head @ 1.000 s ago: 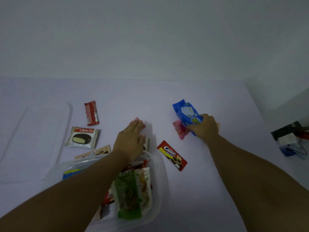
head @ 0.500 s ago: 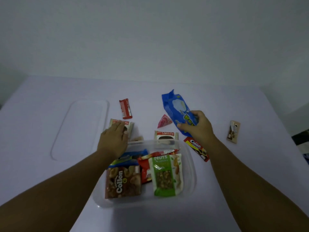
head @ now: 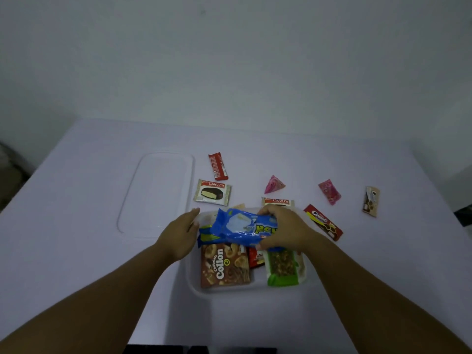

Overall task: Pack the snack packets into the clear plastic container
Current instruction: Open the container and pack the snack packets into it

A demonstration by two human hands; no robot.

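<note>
Your right hand (head: 283, 229) grips the blue snack packet (head: 242, 227), long axis left-right, over the clear plastic container (head: 196, 284) at lower centre; your left hand (head: 180, 233), fingers loose, steadies its left rim.

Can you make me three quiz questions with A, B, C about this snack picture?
1. Where is the lid? A left of the box B on the box C under the box
2. What colour is the packet in the right hand? A green B blue C yellow
3. Is the left hand holding a snack? A yes, a pie B yes, a bar C no

Answers: 1 A, it lies flat on the table beside the box. 2 B, the wrapper is blue. 3 C, its fingers are open at the box edge.
</note>
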